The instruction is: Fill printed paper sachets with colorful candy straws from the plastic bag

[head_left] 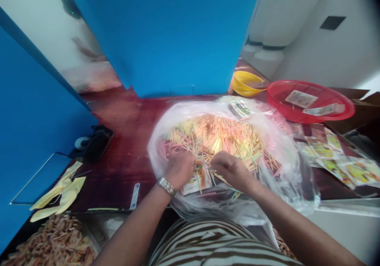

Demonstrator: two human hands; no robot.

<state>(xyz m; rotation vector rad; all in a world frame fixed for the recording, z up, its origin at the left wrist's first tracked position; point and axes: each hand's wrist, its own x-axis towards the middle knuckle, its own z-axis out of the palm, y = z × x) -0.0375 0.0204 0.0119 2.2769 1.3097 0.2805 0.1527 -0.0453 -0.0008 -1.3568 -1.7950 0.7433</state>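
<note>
A wide clear plastic bag (160,123) lies spread on the table, heaped with thin pastel sticks (228,133) in pink, orange, yellow and green. Over the near edge of the heap is my left hand (181,167), its fingers curled in and a metal watch (166,187) on the wrist. Just beside and below it lies a printed packet (199,182), with a few sticks across it. My right hand (231,169) is closed in a pinch above the sticks, right of the packet. What either hand's fingertips hold is too blurred and covered to make out.
Blue panels (184,32) rise behind and at left. A red basket (311,99) and a yellow basket (247,83) stand at the back right, near printed packets (335,155). Yellow gloves (61,192) and a black tape dispenser (95,143) lie at left.
</note>
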